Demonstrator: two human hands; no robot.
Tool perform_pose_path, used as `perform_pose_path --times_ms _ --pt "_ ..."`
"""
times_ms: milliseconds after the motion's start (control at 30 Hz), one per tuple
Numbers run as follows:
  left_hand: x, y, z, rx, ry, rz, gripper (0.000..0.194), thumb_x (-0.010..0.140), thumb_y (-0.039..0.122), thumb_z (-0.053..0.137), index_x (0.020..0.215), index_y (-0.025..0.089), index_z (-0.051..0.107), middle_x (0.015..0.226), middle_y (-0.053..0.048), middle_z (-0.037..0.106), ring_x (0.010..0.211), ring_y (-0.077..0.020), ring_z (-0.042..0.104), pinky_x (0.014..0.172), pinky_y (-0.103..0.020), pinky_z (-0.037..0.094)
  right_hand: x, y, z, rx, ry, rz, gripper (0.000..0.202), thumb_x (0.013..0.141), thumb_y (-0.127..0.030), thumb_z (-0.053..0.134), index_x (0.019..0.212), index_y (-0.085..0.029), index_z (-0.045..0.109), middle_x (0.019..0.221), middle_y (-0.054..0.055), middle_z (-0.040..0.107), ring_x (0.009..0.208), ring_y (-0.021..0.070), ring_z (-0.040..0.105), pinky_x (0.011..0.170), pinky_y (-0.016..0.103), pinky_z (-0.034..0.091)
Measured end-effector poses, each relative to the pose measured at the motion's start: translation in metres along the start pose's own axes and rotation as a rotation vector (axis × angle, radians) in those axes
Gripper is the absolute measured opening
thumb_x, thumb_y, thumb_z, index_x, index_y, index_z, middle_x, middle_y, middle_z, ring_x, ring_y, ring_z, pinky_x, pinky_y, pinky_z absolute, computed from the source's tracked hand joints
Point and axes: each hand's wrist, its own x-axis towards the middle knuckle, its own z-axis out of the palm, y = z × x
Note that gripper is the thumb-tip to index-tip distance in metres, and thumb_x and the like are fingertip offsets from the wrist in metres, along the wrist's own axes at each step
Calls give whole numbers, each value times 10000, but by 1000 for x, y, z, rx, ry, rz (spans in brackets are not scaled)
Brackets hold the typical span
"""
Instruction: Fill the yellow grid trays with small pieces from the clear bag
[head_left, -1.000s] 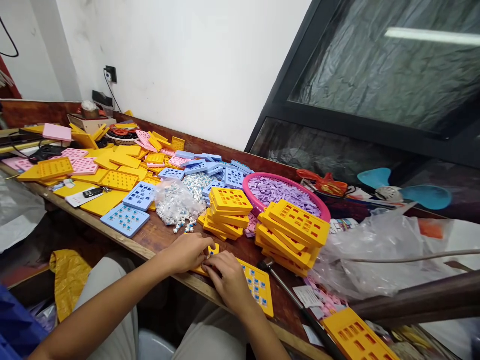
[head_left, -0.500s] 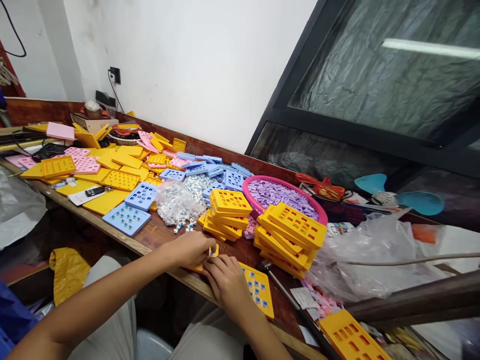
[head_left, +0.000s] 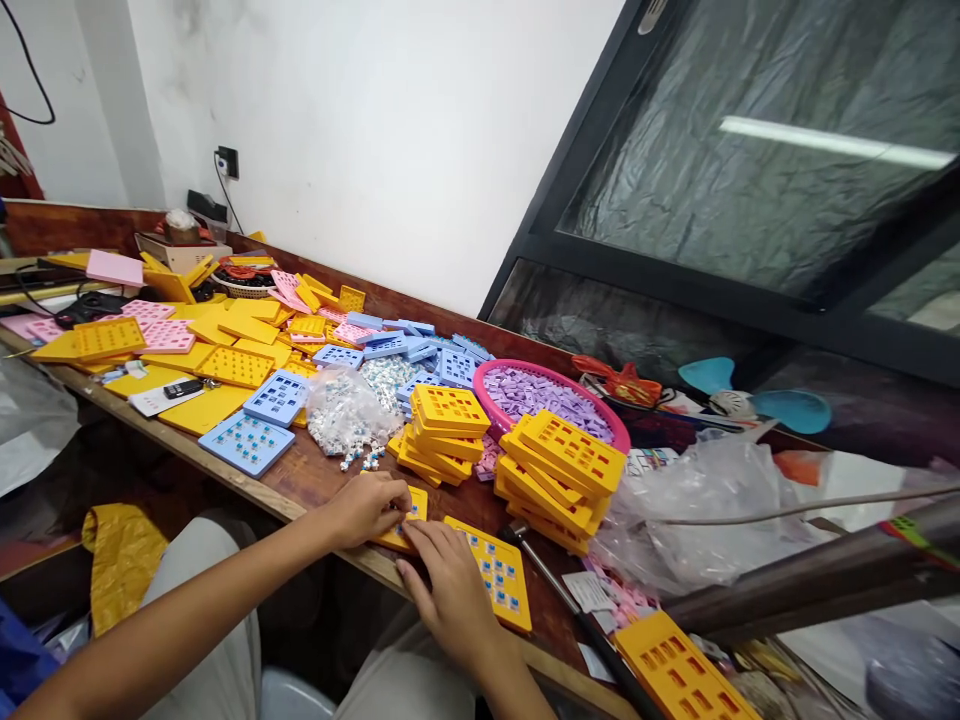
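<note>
White wall [head_left: 360, 130] beside a dark-framed window [head_left: 675, 180]

From my remote seat I see grey smudges [head_left: 186, 22] high on the wall and a black socket [head_left: 231, 162] with a cord [head_left: 226, 192] hanging from it. A bright strip of light [head_left: 832, 141] shows in the window's glass. A brown worktop [head_left: 304, 480] runs below, a raised board [head_left: 424, 307] at its back.

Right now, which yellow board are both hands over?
The board beneath left fingers and right fingers; its neighbour, to the right, lies clear of the left ones.

Stacked yellow plates [head_left: 555, 490], a hammer [head_left: 555, 580] and a basket [head_left: 619, 428] of purple pieces [head_left: 540, 398] are crowding this workshop's tabletop [head_left: 322, 480].
</note>
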Motion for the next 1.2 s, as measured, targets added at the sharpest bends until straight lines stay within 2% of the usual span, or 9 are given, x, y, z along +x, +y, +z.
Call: perform_pose_path --times_ms 100,367,633,767,867,967,1067,1133,1200 --pt "0 2 0 -12 -1 -14 102 857 116 655 901 208 667 892 -1 716 889 -161 655 801 -242 466 -2 1 2 74 22 39 342 968 -273 616 1304 -206 602 1260 101 670 1156 257 594 1023 438 491" --pt "13 21 -4 422 -144 49 133 919 185 614 1034 216 674 912 -63 688 860 -219 648 757 -303 468 -6 10 1 315 161 165 284 983 -339 604 1248 -248 653 1227 77 691 1151 240 627 1005 413 521" --pt "-15 20 3 595 -33 218 120 972 185 505 1015 194 617 816 -51 642 903 -237 581 1043 -441 390 -10 16 -2 472 360 227 232 992 -326 578 1173 -243 697 1148 77 708 1090 237 650 949 395 527" --pt "-26 25 9 637 -79 226 130 930 163 511 1008 178 614 840 -73 647 932 -255 578 1068 -454 372 -13 18 -3 506 461 271 215 1003 -318 554 1120 -232 712 1104 78 707 1045 231 659 909 383 529" --pt "-35 29 13 653 -121 256 266 869 159 538 1123 129 610 983 -126 685 987 -277 589 1112 -477 343 -16 18 -5 480 523 281 216 1007 -320 540 1082 -221 718 1066 80 712 1014 233 664 892 385 531" --pt "-36 37 11 628 -133 242 364 839 175 560 1193 101 602 1025 -150 696 992 -288 603 1119 -490 347 -18 17 -6 413 526 275 231 1011 -337 528 1074 -214 714 1061 89 714 1009 242 664 887 396 533" --pt "-32 44 -3 533 -122 196 239 867 218 567 1084 150 642 961 -129 701 1023 -293 607 1085 -480 395 -17 15 -4 301 499 255 252 1017 -358 506 1078 -211 702 1063 98 712 1020 253 654 905 421 525" --pt "-34 43 -16 413 -32 137 258 912 278 566 1138 177 636 1095 -121 703 1121 -284 595 1084 -463 413 -16 14 -2 201 451 238 258 1017 -366 501 1086 -208 694 1077 102 709 1027 259 643 925 440 514" --pt "-42 33 -26 300 70 60 384 934 369 587 1279 200 594 1343 -121 628 1269 -280 541 1127 -460 396 -15 12 0 98 365 227 263 1013 -362 506 1126 -203 682 1118 108 703 1045 264 634 936 450 507"
